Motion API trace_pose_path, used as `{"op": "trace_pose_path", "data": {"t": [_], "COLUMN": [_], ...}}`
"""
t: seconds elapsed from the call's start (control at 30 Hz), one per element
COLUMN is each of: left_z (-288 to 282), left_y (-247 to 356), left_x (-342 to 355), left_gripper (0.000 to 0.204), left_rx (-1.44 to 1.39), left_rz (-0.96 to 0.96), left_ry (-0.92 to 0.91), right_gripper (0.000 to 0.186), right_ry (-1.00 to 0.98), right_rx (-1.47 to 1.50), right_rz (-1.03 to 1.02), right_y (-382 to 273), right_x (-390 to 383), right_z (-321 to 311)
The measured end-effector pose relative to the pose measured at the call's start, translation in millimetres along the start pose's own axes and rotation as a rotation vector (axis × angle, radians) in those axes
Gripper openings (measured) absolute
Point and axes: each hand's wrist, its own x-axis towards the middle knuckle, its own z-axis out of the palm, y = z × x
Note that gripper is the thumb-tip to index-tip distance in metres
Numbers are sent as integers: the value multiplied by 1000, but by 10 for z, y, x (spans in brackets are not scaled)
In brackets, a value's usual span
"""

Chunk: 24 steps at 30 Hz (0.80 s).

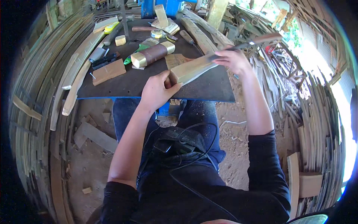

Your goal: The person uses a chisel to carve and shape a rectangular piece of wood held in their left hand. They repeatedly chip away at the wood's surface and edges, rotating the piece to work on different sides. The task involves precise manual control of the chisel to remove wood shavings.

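Note:
My left hand (pixel 158 89) grips the near end of a pale wooden block (pixel 194 69), thumb and fingers around its sides. The block slants up to the right over the dark tabletop. At its far end my right hand (pixel 235 61) is closed on a long tool (pixel 257 41) with a dark metal part and a brown end pointing up right. Blur hides the tool's exact kind. Left of the wooden block lies a rounded wood piece (pixel 135 59) wrapped in brown sandpaper (pixel 153 56). A brown scrap of sheet (pixel 175 61) lies partly behind the wooden block.
On the dark table (pixel 123 83) are a tape measure (pixel 158 34), a green-handled brush (pixel 143 46), a wood-handled tool (pixel 187 37) and a thin board with nails (pixel 109 72). Long wooden strips (pixel 71 93) lean at left. Stacked lumber (pixel 317 119) stands at right. A black cable (pixel 194 192) crosses my body.

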Motion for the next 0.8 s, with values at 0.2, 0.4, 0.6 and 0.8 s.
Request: {"op": "trace_pose_path", "data": {"t": [0.2,0.4,0.6,0.8], "left_z": [-15,-22,9,20], "left_y": [34,-53,-40,-45], "left_x": [30,-3,22,5], "left_gripper": [33,33,32,31], "left_rx": [5,10,44,-13], "left_rz": [32,-31,40,-2], "left_ry": [13,-3,8,-14], "right_gripper": [21,25,22,27], "right_ry": [50,-181,-61,-224], "right_rx": [71,39,-13,16], "right_rz": [70,-37,8,-56], "right_y": [-14,14,-56,-56], "right_x": [135,-58,-34,-283], "right_z": [-506,373,70,707]}}
